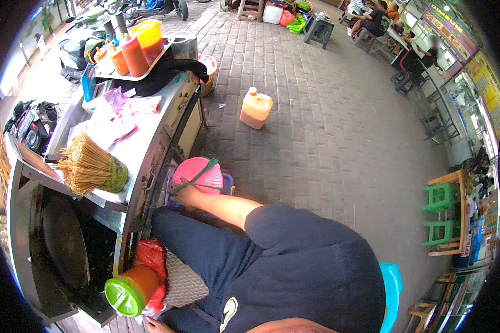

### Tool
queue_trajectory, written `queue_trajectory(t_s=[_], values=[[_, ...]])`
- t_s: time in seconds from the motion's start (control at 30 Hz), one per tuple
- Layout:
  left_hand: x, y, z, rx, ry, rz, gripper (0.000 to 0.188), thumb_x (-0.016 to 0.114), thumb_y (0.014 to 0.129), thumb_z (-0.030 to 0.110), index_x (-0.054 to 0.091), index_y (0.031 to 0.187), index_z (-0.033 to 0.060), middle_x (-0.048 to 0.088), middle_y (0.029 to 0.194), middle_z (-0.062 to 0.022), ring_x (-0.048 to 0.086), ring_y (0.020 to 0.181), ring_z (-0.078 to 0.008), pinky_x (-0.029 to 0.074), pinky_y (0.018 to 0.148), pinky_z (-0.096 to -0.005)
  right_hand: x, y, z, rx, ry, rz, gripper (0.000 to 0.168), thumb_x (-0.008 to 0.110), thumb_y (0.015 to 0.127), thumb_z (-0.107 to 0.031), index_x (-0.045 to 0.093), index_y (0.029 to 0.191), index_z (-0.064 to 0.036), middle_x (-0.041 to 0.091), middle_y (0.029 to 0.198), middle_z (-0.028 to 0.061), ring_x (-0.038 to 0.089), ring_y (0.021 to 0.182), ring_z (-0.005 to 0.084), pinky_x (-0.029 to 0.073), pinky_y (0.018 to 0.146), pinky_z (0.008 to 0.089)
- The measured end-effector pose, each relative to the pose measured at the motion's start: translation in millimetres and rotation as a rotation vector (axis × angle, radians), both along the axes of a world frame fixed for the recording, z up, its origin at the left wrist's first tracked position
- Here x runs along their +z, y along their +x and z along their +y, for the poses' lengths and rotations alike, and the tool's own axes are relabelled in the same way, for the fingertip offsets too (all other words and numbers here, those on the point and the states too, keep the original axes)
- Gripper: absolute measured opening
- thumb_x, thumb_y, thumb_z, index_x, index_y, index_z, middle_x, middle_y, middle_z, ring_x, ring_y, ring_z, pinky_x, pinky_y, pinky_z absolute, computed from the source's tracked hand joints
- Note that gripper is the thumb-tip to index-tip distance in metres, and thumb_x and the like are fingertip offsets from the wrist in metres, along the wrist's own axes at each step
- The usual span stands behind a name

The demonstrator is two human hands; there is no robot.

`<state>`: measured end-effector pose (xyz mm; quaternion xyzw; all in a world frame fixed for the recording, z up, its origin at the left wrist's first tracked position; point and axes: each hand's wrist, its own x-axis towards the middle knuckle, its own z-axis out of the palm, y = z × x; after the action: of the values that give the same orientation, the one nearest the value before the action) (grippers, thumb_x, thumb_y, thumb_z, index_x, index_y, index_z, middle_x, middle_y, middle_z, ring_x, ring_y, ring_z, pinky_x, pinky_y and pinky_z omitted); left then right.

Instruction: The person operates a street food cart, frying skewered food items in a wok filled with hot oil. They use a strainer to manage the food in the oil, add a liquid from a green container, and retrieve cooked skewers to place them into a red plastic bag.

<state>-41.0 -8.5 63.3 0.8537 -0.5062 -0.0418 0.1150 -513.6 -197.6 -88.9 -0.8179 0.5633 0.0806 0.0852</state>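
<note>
My right hand (186, 195) reaches down beside the cart to a round pink plastic lid (204, 170). Its fingers close around a dark green strap (206, 168) crossing the lid, at the lid's near left rim. Beneath the lid sits a blue container (228, 183), mostly hidden. Only some fingers of my left hand (156, 326) show at the bottom edge; what they hold is out of sight. Just above them stands a clear jar of orange liquid with a green lid (125, 296), against a red plastic bag (152, 254).
The metal cart (150, 150) bears a bundle of bamboo skewers (89, 166), purple plastic bags (118, 104) and a tray of sauce bottles (134, 56). A black wok (64, 245) sits at its near end. On the paving stands a plastic jerrycan (256, 108). People sit far right.
</note>
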Motion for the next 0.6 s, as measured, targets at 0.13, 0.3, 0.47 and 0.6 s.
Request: queue_trajectory(t_s=[0.13, 0.3, 0.47, 0.6], values=[[0.0, 0.2, -0.5, 0.008, 0.017, -0.014, 0.04, 0.06, 0.097, 0.036, 0.074, 0.104, -0.0004, 0.071, 0.1, -0.0224, 0.067, 0.093, -0.0356, 0.054, 0.087, -0.04, -38.0, 36.8, -18.8, -0.143, -0.146, 0.279, 0.042, 0.046, 0.097, -0.031, 0.067, 0.127, -0.012, 0.053, 0.146, 0.0083, 0.031, 0.146, 0.0316, 0.012, 0.116, 0.0687], [0.9, 0.5, 1.7, 0.031, 0.042, -0.033, 0.04, 0.06, 0.098, 0.036, 0.074, 0.104, -0.0006, 0.071, 0.1, -0.0226, 0.067, 0.093, -0.0359, 0.054, 0.087, -0.0402, -44.9, 29.8, -23.4, -0.027, -0.054, 0.089, 0.029, 0.054, 0.088, -0.025, 0.076, 0.104, -0.015, 0.065, 0.125, 0.0109, 0.042, 0.138, 0.0353, 0.013, 0.112, 0.0754], [-4.6, 3.0, 2.8, 0.021, 0.022, -0.01, 0.04, 0.059, 0.098, 0.035, 0.073, 0.104, -0.0014, 0.07, 0.101, -0.0241, 0.066, 0.094, -0.0372, 0.053, 0.088, -0.0414, -25.9, 1.0, -17.9, -0.294, 0.017, -0.652, 0.02, 0.056, 0.081, -0.016, 0.069, 0.094, -0.007, 0.069, 0.096, 0.0158, 0.063, 0.106, 0.0365, 0.04, 0.099, 0.0607], [3.7, -0.6, 2.0, 0.008, -0.013, 0.02, 0.038, 0.058, 0.099, 0.032, 0.073, 0.104, -0.0033, 0.069, 0.1, -0.0265, 0.065, 0.091, -0.0391, 0.052, 0.087, -0.0435, 34.3, -2.2, -4.2, -0.722, -0.156, -1.331, 0.018, 0.056, 0.093, -0.021, 0.062, 0.092, -0.004, 0.065, 0.076, 0.0094, 0.064, 0.073, 0.0236, 0.047, 0.067, 0.0425]])
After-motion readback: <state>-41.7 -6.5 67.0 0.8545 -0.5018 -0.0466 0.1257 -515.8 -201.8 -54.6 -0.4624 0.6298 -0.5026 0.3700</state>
